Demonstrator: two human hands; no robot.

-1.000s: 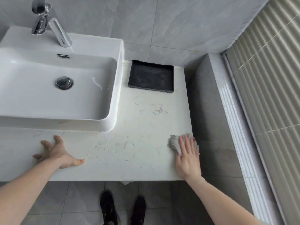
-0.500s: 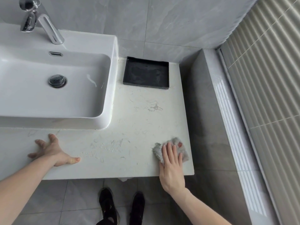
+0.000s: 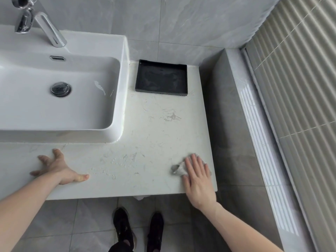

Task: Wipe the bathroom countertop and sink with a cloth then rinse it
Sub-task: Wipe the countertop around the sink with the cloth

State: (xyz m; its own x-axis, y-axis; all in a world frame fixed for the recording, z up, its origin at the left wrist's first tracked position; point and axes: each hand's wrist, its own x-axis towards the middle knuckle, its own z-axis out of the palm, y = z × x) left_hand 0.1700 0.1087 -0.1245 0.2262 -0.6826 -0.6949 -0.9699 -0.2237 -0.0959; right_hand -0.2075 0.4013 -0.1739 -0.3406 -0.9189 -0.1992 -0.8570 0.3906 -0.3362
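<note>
A: Cloth (image 3: 179,169) location?
B: Near front right corner of worktop (image 3: 160,135), pinned flat under right hand (image 3: 197,176). Grey, crumpled; only left edge and a sliver past fingertips visible.

A: Grip on it?
B: No curl round it. Fingers straight, close together, palm down, pressing cloth onto surface. Wrist hanging over front edge, forearm running back to lower right.

A: Left hand (image 3: 58,168)?
B: Well apart from cloth, on front strip of worktop below sink (image 3: 116,51). Fingers spread wide and straight, thumb out to right, palm braced on surface. Holding nothing. Forearm entering from lower left.

A: Surface?
B: Pale, veined, with scattered wet streaks and droplets between both hands and further back toward black tray (image 3: 161,91). Tray against back wall, just right of sink.

A: Sink?
B: White rectangular basin, chrome drain plug (image 3: 61,89), chrome tap (image 3: 49,31) at rear. Small white smear on inner right wall.

A: Hidden or cut off?
B: Most of cloth covered by hand. Sink's left part out of frame. Black shoes (image 3: 138,231) on grey floor tiles below worktop edge. Small white scrap poking out beneath front edge, unidentifiable.
</note>
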